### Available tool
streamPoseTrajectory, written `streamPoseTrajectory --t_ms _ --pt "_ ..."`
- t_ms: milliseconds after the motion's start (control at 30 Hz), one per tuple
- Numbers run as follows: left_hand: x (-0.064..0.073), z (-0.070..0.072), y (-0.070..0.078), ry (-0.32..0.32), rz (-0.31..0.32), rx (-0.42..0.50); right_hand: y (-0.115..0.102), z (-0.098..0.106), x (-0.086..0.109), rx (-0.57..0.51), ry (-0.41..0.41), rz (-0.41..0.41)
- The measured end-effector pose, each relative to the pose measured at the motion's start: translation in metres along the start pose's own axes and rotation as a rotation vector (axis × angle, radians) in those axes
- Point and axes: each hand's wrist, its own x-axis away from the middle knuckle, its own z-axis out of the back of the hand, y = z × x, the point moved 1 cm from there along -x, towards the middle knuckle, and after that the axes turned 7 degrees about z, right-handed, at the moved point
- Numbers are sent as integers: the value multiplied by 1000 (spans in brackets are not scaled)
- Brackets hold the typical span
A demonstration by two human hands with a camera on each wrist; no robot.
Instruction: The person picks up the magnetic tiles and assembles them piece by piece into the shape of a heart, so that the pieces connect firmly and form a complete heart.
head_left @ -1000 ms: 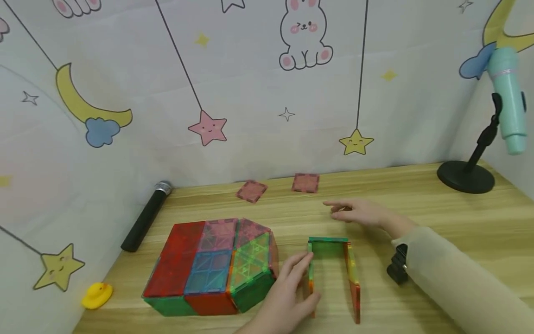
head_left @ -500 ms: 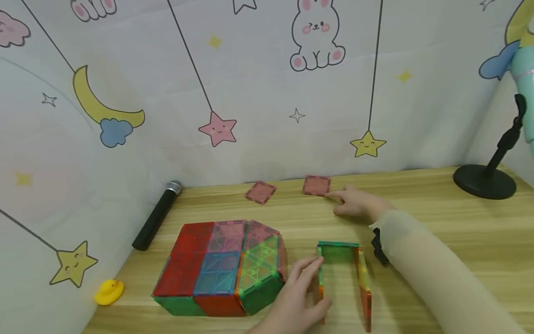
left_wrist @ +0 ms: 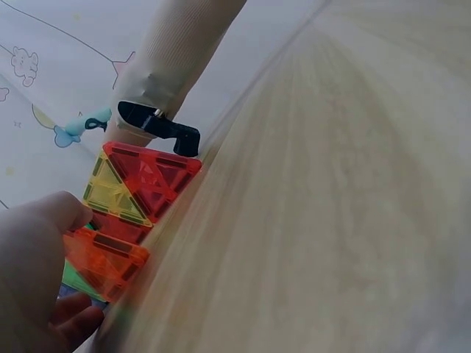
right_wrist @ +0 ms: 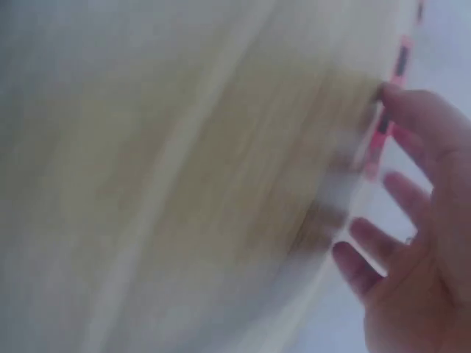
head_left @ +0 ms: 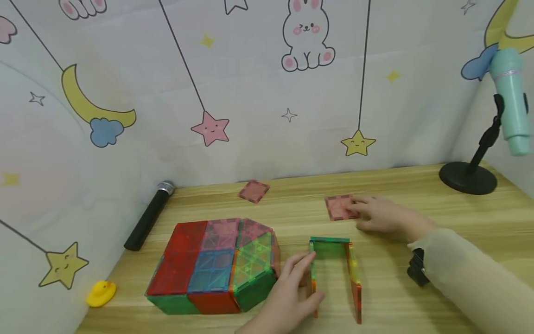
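My left hand (head_left: 288,292) holds the left wall (head_left: 314,278) of a standing U of translucent magnetic tiles, thumb on one side and fingers on the other. In the left wrist view an orange tile (left_wrist: 110,257) shows between thumb and fingers. The U's right wall (head_left: 353,278) has yellow and red tiles; a green tile (head_left: 329,240) joins the two at the back. Behind it, my right hand (head_left: 381,215) pinches the right edge of a pink square magnetic tile (head_left: 339,207). The right wrist view is blurred, with the pink tile edge-on at thumb and finger.
A box of coloured magnetic tiles (head_left: 212,264) stands left of my left hand. Another pink tile (head_left: 253,191) lies near the wall. A black microphone (head_left: 150,215) and yellow rubber duck (head_left: 101,293) are at left; a mint microphone (head_left: 510,102) on a stand (head_left: 468,177) is at back right.
My right hand reached to the pink tile at the back, took its edge and brought it right and nearer. The left hand has stayed at the U's left wall.
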Motion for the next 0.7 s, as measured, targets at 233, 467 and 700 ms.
streamPoseTrajectory --t_ms 233,467,700 --pt "0 2 -2 -15 14 22 3 -3 -1 75 39 45" --pt "0 1 -4 -21 13 23 2 2 9 -103 43 -35" --pt "0 0 -5 -21 -19 84 -48 30 20 -106 197 152"
